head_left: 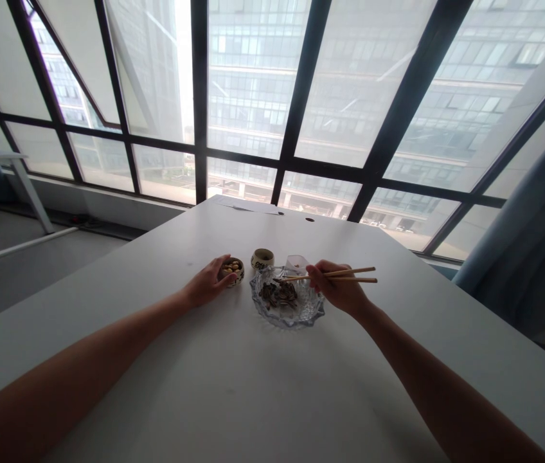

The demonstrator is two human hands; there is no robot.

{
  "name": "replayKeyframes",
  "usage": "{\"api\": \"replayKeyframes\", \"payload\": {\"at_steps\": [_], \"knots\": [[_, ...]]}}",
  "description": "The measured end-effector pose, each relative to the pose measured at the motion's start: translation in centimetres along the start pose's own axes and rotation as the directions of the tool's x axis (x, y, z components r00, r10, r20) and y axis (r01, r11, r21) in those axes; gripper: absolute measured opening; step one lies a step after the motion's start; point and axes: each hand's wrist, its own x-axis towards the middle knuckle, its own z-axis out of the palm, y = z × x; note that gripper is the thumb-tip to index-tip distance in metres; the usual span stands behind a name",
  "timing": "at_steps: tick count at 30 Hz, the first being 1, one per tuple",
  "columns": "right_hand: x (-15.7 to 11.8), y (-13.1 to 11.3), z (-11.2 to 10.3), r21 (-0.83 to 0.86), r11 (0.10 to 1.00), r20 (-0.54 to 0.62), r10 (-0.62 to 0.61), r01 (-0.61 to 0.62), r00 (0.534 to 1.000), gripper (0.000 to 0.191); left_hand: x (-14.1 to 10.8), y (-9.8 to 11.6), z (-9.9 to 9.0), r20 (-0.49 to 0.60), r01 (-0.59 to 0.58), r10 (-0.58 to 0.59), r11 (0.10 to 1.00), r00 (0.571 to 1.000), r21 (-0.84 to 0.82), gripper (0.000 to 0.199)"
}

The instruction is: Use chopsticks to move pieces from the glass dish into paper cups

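My left hand (209, 281) curls around the side of a small patterned cup (236, 279) that stands on the table. Light brown nuts (231, 266) fill that cup. In my right hand (334, 286) is a pair of chopsticks (357, 275), their tips over a clear glass dish (308, 314) with a scalloped rim. Dark striped seeds (279, 295) lie heaped in the dish, and the chopstick tips reach the upper part of the heap. Whether a seed is between the tips is too small to tell.
A second patterned cup (262, 257) stands behind the dish, with a small translucent container (296, 261) to its right. Paper (248, 205) lies at the far edge of the white table (234, 386). Tall windows rise beyond, and a blue curtain (508, 238) hangs on the right.
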Motion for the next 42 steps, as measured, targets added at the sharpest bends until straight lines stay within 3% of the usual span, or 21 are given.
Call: {"api": "replayKeyframes", "payload": {"at_steps": [4,10,24,28,32,34,36,39,42], "knots": [[0.0,-0.3,-0.2,-0.019,1.0,-0.056,-0.008,0.007,0.998,0.047,0.0,0.0,0.1,-0.001,-0.001,0.001,1.0,1.0,-0.002,0.089],[-0.1,0.2,0.2,0.007,0.998,0.033,-0.062,0.062,0.998,0.043,0.1,-0.2,0.1,-0.006,-0.016,0.016,1.0,1.0,-0.004,0.088],[-0.1,-0.3,0.7,0.047,0.999,0.1,-0.024,0.02,0.995,0.045,0.0,-0.3,0.1,0.007,-0.009,0.009,1.0,1.0,-0.001,0.084],[0.3,0.2,0.7,0.171,0.979,-0.016,0.112,-0.108,0.994,0.051,0.0,0.0,0.0,0.006,-0.003,0.003,1.0,1.0,-0.002,0.085],[1.3,1.3,0.2,0.383,0.882,-0.146,0.353,-0.276,0.924,0.06,0.0,0.2,0.0,0.007,-0.002,0.002,1.0,1.0,0.005,0.086],[1.6,1.5,-0.4,0.427,0.855,-0.16,0.392,-0.295,0.906,0.061,-0.1,0.1,-0.1,0.014,0.002,-0.002,1.0,1.0,0.016,0.086],[1.7,1.3,-1.2,0.398,0.88,-0.179,0.35,-0.258,0.919,0.062,-0.1,0.1,-0.2,0.02,0.003,-0.004,1.0,1.0,0.028,0.086],[1.4,0.5,-3.0,0.199,0.972,-0.176,0.165,-0.129,0.97,0.058,0.5,0.7,-0.7,-0.011,-0.005,0.005,0.998,1.0,0.067,0.087],[1.2,-0.1,-5.4,-0.01,0.999,-0.147,0.043,-0.045,0.988,0.057,2.1,3.0,-0.6,-0.047,-0.069,0.076,0.987,0.996,0.145,0.081]]}}
